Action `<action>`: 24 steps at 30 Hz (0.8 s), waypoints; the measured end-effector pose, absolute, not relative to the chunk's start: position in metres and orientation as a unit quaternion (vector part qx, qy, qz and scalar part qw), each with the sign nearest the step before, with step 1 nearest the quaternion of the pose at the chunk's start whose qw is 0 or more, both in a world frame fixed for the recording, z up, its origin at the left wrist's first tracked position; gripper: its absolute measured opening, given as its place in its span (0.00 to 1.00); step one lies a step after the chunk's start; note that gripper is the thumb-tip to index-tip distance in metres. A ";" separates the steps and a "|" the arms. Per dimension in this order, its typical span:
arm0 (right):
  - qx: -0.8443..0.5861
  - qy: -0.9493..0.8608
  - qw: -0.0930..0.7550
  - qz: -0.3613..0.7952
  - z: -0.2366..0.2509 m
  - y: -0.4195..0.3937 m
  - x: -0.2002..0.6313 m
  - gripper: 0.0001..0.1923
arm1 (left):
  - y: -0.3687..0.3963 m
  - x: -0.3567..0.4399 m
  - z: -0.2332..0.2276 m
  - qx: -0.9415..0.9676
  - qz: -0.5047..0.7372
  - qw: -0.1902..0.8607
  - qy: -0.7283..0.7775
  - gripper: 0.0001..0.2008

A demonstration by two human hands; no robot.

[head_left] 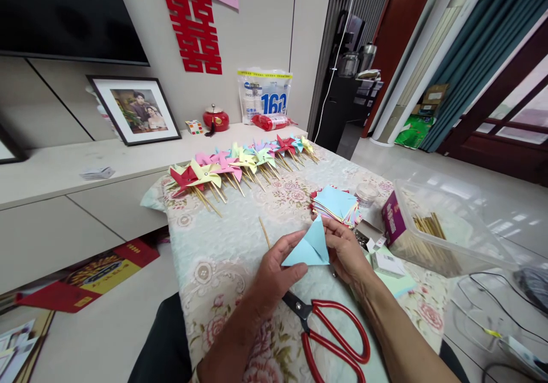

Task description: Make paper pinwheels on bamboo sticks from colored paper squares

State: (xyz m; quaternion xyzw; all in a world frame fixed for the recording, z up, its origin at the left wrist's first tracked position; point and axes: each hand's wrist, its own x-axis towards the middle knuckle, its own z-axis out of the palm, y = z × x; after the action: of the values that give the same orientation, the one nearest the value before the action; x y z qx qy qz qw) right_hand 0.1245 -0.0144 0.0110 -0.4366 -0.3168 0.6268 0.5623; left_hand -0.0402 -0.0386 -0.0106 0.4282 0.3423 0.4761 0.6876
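Note:
A light blue sheet of paper [307,247], partly folded over with one pointed corner upward, is held between my two hands. My left hand [280,269] grips its left side, thumb along the lower edge. The fingers of my right hand [342,249] pinch its right side. Under my left hand a thin wooden stick [264,232] pokes out on the table. Red-handled scissors [327,337] lie below the paper, between my forearms. Just beyond my right hand is a stack of coloured paper squares [336,202] with a blue one on top.
Several finished paper pinwheels [240,163] on sticks line the table's far edge. At right stand a clear plastic box [454,252] of wooden sticks, a small white box [387,264] and a round clear container [367,193]. A flowered cloth [214,246] covers the table.

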 end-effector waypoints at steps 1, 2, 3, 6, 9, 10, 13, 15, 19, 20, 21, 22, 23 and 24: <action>-0.435 -0.309 0.562 0.632 0.012 -0.014 0.124 0.21 | -0.039 -0.040 -0.011 0.427 0.475 0.689 0.343 0.30; -0.434 -0.303 0.562 0.636 0.012 -0.014 0.124 0.20 | -0.039 -0.039 -0.010 0.423 0.475 0.690 0.344 0.29; -0.434 -0.298 0.562 0.638 0.013 -0.014 0.124 0.20 | -0.039 -0.038 -0.010 0.419 0.475 0.691 0.348 0.29; -0.435 -0.296 0.559 0.641 0.015 -0.014 0.124 0.18 | -0.039 -0.037 -0.007 0.407 0.479 0.688 0.362 0.29; -0.436 -0.303 0.556 0.640 0.016 -0.014 0.123 0.19 | -0.040 -0.035 -0.005 0.399 0.486 0.681 0.376 0.27; -0.435 -0.304 0.555 0.641 0.016 -0.015 0.123 0.19 | -0.040 -0.035 -0.005 0.397 0.490 0.678 0.378 0.27; -0.435 -0.298 0.553 0.645 0.016 -0.015 0.122 0.19 | -0.041 -0.034 -0.004 0.393 0.494 0.674 0.382 0.27; -0.439 -0.290 0.555 0.644 0.017 -0.016 0.122 0.20 | -0.041 -0.034 -0.002 0.394 0.493 0.673 0.387 0.28; -0.446 -0.287 0.554 0.641 0.017 -0.016 0.122 0.21 | -0.042 -0.035 -0.002 0.391 0.491 0.677 0.384 0.28; -0.447 -0.290 0.553 0.641 0.017 -0.016 0.122 0.21 | -0.042 -0.035 -0.002 0.389 0.492 0.678 0.382 0.28; -0.447 -0.293 0.552 0.640 0.017 -0.016 0.122 0.21 | -0.042 -0.035 -0.003 0.388 0.494 0.678 0.381 0.27; -0.446 -0.297 0.550 0.640 0.017 -0.016 0.122 0.21 | -0.042 -0.035 -0.005 0.386 0.497 0.677 0.381 0.27; -0.445 -0.302 0.550 0.639 0.017 -0.016 0.122 0.20 | -0.042 -0.035 -0.006 0.385 0.500 0.674 0.384 0.27; -0.443 -0.307 0.549 0.639 0.017 -0.016 0.122 0.20 | -0.042 -0.035 -0.007 0.383 0.503 0.671 0.387 0.26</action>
State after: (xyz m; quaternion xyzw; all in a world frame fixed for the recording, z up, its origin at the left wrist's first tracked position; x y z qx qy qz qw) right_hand 0.1223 -0.0159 0.0170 -0.4426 -0.3072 0.6392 0.5488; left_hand -0.0350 -0.0421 -0.0074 0.3833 0.3872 0.5031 0.6708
